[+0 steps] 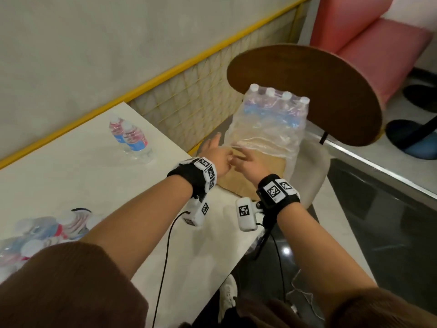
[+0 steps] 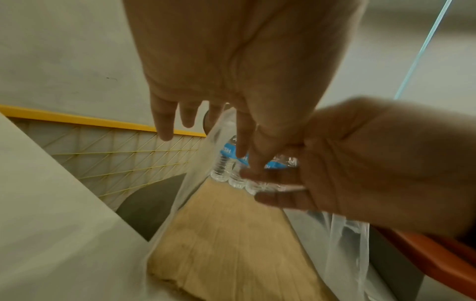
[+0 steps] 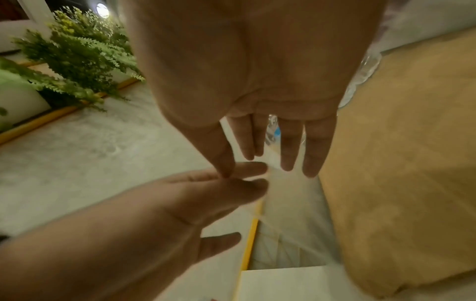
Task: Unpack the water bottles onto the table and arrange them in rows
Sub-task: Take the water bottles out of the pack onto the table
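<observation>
Fingers straight and spread on both the left hand (image 1: pixel 216 153) and right hand (image 1: pixel 250 162), holding nothing; the wrapped water bottles (image 1: pixel 274 110) stand just beyond them on the chair (image 1: pixel 314 181).

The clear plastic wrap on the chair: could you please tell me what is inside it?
Inside the plastic wrap, a row of water bottles with white caps stands at the far end on a cardboard sheet. Any bottles behind that row are hidden.
</observation>
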Demonstrator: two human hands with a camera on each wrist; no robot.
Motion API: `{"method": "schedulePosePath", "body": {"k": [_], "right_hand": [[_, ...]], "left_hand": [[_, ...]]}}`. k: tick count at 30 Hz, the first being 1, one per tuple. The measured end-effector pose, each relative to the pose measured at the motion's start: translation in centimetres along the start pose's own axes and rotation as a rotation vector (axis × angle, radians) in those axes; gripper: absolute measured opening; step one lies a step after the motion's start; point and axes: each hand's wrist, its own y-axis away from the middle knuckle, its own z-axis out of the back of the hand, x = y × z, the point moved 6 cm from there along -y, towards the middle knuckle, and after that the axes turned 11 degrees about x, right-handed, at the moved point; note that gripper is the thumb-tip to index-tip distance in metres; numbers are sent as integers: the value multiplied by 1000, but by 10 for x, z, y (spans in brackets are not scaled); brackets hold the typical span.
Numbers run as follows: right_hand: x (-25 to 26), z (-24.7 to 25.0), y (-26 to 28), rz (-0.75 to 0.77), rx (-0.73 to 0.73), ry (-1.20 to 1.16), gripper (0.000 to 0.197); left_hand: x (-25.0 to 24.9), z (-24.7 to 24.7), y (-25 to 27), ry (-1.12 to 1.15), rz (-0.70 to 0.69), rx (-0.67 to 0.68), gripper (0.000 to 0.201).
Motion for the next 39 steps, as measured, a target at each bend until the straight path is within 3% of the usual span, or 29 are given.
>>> {"method": "schedulePosePath", "body": {"k": [3, 6, 10, 13, 16, 24, 29, 32, 35, 39], "right_hand": [[-18, 21, -4, -112, -18, 333, 44], [-42, -5, 6, -201, 220, 639, 24], [-60, -85, 35, -187, 645, 807, 19], [-57, -141, 54, -142, 894, 868, 22], [-55, -186, 70, -128, 1066, 882, 24], [-83, -279, 109, -170, 1408, 1114, 37], [-118, -314, 137, -263, 1575, 1392, 42], [-137, -321, 151, -258, 1625, 1599, 49], [-140, -320, 154, -333, 1544, 1500, 49], [-114, -314, 138, -338, 1335, 1241, 42]], "left_hand": [[-4, 8, -10, 28, -52, 16, 56], [3, 8, -6, -21, -84, 91, 61], [13, 10, 6, -61, -122, 140, 59], [18, 13, 27, -7, -138, 176, 44], [37, 16, 58, 44, -134, 164, 35], [110, 17, 146, 298, 35, 24, 30], [134, 15, 202, 332, 61, -109, 18], [153, 4, 230, 91, 143, -98, 25], [183, -20, 247, -166, 300, 96, 42], [196, -33, 257, -91, 285, 204, 43]]}}
